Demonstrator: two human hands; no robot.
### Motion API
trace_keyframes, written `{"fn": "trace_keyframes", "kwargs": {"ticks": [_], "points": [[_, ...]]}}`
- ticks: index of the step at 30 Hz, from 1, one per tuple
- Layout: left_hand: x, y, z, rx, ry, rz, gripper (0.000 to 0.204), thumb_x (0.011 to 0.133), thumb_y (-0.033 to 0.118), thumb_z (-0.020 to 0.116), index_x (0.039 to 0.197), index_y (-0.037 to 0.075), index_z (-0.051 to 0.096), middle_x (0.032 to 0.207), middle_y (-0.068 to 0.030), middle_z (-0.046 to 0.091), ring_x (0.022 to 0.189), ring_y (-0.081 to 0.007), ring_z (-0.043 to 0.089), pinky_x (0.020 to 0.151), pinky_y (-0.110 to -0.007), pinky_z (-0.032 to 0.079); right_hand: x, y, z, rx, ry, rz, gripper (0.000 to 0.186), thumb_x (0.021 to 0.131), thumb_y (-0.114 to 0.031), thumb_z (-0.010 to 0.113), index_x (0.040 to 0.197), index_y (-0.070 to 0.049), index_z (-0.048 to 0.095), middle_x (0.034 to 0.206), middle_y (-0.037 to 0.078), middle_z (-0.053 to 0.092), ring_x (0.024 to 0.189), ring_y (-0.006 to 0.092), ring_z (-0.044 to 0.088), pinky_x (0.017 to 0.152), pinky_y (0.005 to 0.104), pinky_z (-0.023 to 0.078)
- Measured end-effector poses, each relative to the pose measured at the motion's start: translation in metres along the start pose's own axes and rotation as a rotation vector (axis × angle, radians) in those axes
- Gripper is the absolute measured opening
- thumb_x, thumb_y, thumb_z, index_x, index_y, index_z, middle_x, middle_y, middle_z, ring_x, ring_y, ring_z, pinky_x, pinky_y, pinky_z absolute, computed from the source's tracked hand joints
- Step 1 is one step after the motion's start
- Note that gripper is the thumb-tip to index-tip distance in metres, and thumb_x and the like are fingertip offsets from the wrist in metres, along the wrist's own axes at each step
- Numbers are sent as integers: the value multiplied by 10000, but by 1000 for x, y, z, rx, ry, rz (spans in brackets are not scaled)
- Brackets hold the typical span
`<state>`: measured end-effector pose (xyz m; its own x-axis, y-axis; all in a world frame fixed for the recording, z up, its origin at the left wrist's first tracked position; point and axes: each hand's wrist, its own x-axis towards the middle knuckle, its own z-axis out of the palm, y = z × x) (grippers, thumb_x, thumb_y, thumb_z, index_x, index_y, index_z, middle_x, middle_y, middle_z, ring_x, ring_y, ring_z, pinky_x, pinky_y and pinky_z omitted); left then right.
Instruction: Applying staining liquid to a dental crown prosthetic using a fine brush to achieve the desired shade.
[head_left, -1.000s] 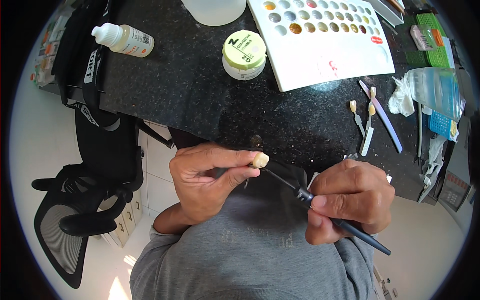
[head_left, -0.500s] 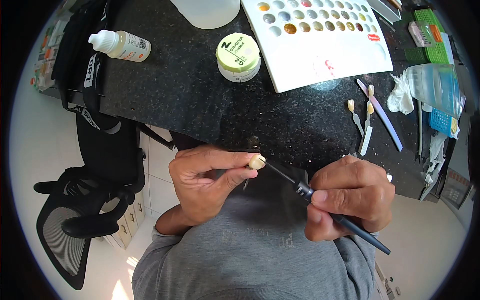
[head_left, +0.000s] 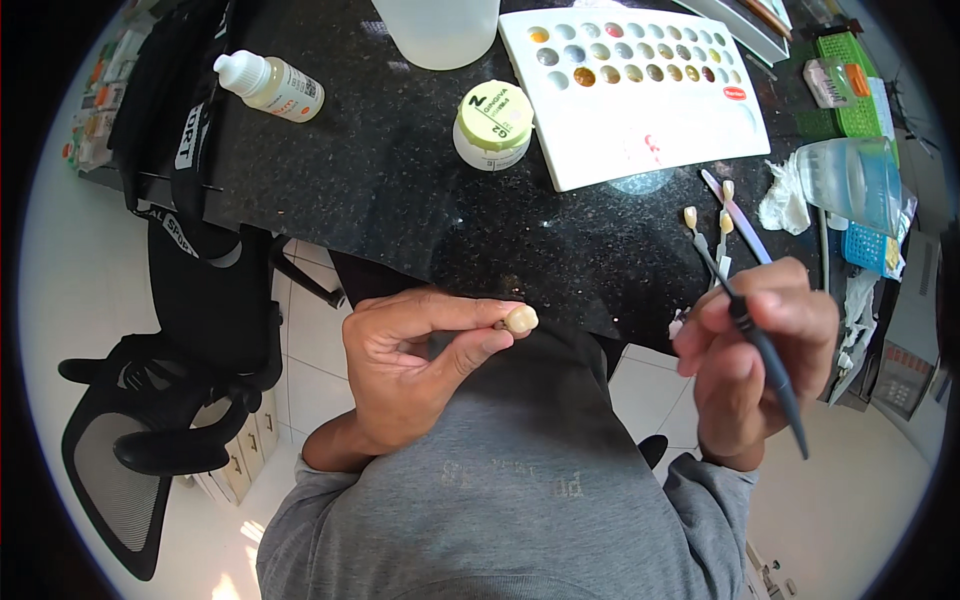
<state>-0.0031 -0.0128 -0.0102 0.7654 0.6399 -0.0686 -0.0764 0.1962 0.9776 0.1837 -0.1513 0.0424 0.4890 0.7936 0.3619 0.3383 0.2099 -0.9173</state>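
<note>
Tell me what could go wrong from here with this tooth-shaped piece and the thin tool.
The small tooth-shaped piece is pinched in the left hand near the front edge of the black tabletop, so a slackened grip might drop it.

The thin dark tool in the right hand points toward the tooth-shaped tabs and could knock them; this view can't settle the gap.
</note>
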Motion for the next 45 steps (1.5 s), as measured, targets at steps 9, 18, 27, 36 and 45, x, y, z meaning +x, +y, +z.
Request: {"fn": "trace_keyframes", "kwargs": {"ticks": [9, 18, 27, 36, 45], "points": [[6, 7, -3, -14, -51, 3, 186, 780, -42, 703, 966, -35, 687, 888, -173, 706, 808, -204, 704, 740, -261, 571, 23, -12, -2, -175, -70, -39, 228, 907, -213, 619, 1014, -34, 525, 774, 82, 546, 601, 116, 547, 473, 184, 435], [12, 14, -5, 269, -72, 172, 158, 782, -21, 700, 940, -21, 710, 796, -142, 701, 688, -145, 674, 596, -203, 505, -4, -3, 23, -69, -87, -83, 203, 654, 50, 689, 841, 17, 619, 739, 117, 619, 582, 183, 637, 492, 264, 524], [11, 13, -4, 279, -45, 146, 142, 776, 30, 720, 914, -2, 721, 777, -124, 706, 671, -133, 670, 587, -201, 496, -1, 7, 31, -72, -57, -214, 222, 556, 72, 716, 734, 22, 593, 595, 114, 601, 495, 172, 611, 408, 242, 502], [12, 15, -5, 268, -52, 140, 127, 789, 40, 714, 907, -7, 719, 773, -128, 705, 660, -137, 670, 579, -203, 495, 0, 4, 28, -87, -106, -217, 205, 599, 70, 697, 767, 23, 588, 620, 116, 606, 512, 171, 613, 417, 241, 504], [8, 11, -9, 247, -92, 180, 160, 765, -61, 676, 924, -46, 691, 780, -156, 702, 718, -185, 700, 656, -229, 547, 57, -5, -11, -254, -49, -78, 281, 931, -221, 590, 1081, 13, 549, 856, 115, 566, 662, 145, 595, 567, 228, 505]]}}
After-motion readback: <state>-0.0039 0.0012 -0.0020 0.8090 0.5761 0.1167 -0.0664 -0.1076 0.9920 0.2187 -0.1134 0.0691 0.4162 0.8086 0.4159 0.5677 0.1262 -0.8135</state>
